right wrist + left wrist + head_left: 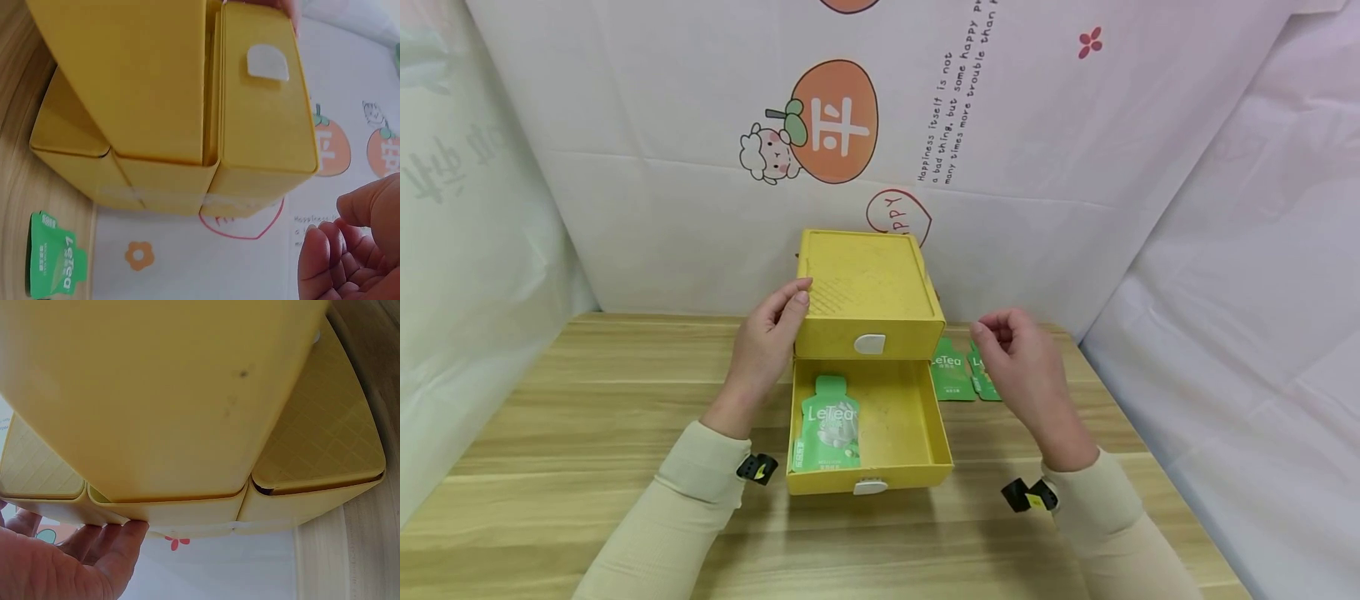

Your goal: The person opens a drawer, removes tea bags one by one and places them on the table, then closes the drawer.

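A yellow drawer box (871,275) stands on the wooden table, its tiers visible in both wrist views. Its middle drawer (895,417) is pulled out toward me and holds a green LeTea pouch (831,429) at its left side. My left hand (767,333) rests against the box's upper left side; in the left wrist view its fingertips (132,534) touch the yellow wall. My right hand (1026,362) hovers to the right of the box, fingers loosely curled, nothing in it. Beneath it are more green pouches (953,379), partly hidden by the hand and the box.
White drawer tabs (870,343) stick out at the front of the box. A printed white cloth (700,200) hangs behind the table (625,417), with cloth sides left and right. In the right wrist view, a green pouch (56,259) lies close to the cloth.
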Action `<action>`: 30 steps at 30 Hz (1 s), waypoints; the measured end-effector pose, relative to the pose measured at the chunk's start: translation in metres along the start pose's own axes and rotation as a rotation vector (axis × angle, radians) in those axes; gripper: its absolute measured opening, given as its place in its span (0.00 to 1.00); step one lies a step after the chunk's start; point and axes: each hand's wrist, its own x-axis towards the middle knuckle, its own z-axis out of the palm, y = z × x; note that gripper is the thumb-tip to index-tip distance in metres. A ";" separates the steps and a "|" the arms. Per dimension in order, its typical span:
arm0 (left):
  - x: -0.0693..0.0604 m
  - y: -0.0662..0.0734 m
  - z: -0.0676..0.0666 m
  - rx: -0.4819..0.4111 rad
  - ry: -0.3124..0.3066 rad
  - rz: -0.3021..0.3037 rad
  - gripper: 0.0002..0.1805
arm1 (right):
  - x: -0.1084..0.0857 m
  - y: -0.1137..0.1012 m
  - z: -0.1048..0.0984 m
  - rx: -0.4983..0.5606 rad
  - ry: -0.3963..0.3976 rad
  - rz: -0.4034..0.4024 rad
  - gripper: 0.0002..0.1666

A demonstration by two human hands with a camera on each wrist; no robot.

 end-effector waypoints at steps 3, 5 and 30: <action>0.000 0.000 0.000 0.001 0.002 0.000 0.27 | -0.003 -0.005 0.001 0.011 -0.002 -0.024 0.17; -0.001 0.001 0.000 0.001 0.002 -0.001 0.28 | -0.005 -0.008 0.002 0.023 -0.005 -0.042 0.16; -0.001 0.000 0.001 0.006 0.001 0.011 0.29 | -0.032 -0.043 0.023 0.014 -0.159 -0.177 0.05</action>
